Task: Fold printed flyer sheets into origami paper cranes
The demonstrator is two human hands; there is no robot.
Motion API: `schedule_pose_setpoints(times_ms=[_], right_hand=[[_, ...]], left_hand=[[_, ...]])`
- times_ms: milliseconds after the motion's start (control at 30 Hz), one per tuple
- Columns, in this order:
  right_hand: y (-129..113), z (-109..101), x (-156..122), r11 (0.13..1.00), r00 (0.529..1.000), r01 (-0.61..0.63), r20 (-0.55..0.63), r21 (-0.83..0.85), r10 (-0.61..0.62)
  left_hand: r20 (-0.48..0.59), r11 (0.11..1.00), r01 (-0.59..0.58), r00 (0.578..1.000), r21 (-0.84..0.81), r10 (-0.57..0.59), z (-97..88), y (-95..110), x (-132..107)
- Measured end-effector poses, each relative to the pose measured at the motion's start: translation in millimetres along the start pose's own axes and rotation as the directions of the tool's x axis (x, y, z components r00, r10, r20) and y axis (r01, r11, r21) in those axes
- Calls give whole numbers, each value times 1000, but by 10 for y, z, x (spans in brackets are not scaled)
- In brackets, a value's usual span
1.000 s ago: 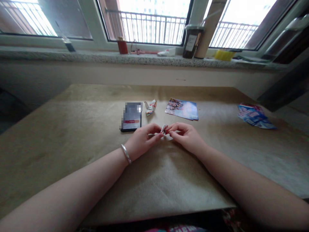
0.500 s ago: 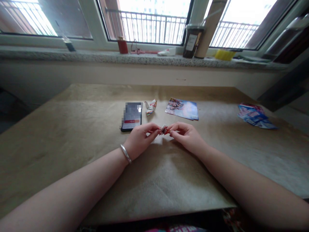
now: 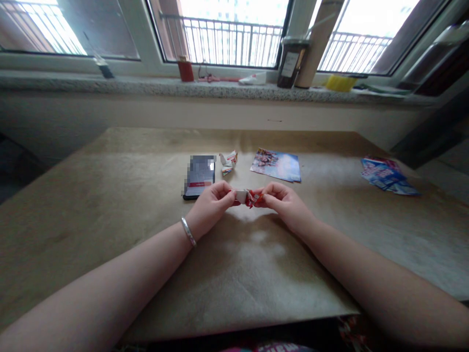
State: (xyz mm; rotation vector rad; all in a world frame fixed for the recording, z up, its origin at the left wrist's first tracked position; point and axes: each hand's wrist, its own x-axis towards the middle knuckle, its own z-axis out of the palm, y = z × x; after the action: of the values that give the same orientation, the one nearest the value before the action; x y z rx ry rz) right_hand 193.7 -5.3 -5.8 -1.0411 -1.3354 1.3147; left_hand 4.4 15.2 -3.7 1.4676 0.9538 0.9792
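Observation:
Between my two hands is a small piece of folded paper (image 3: 242, 196), white on the left and red patterned on the right. My left hand (image 3: 213, 201), with a silver bangle at the wrist, pinches its white end between thumb and fingers. At the red end, the thumb and fingertips of my right hand (image 3: 284, 199) are closed on it. Just beyond my hands stands a folded paper bird (image 3: 228, 163), white with coloured print. A phone (image 3: 200, 176) lies beside my left hand, its lower corner close to the fingers.
Printed picture sheets (image 3: 276, 165) lie on the table (image 3: 234, 274) beyond my right hand. Several blue and red packets (image 3: 389, 176) are fanned at the far right. On the windowsill (image 3: 146, 88) stand a dark lidded container (image 3: 291, 63), a red box (image 3: 185, 70) and a yellow item (image 3: 340, 83).
My hands have drawn slightly apart, the left one a little up and to the left. More of the folded paper's white face now shows between them.

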Motion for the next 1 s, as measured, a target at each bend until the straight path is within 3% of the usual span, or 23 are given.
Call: schedule_pose_setpoints(times_ms=[133, 333, 600, 800, 1000], right_hand=[[-13, 28, -33, 989, 997, 76, 14, -129, -75], [-52, 41, -61, 954, 990, 141, 53, -263, -132], [-24, 36, -64, 826, 960, 279, 154, -490, -233], [-9, 17, -47, 867, 976, 215, 109, -449, -186], [24, -16, -15, 983, 1000, 21, 19, -183, -18]], left_hand=[[-4, 999, -15, 1000, 32, 15, 30, 5, 8], [94, 950, -96, 993, 296, 71, 33, 49, -29], [148, 926, -178, 980, 332, 136, 23, 26, -59], [162, 943, -187, 976, 273, 147, 33, 33, -56], [115, 976, -108, 989, 186, 88, 31, 36, -25]])
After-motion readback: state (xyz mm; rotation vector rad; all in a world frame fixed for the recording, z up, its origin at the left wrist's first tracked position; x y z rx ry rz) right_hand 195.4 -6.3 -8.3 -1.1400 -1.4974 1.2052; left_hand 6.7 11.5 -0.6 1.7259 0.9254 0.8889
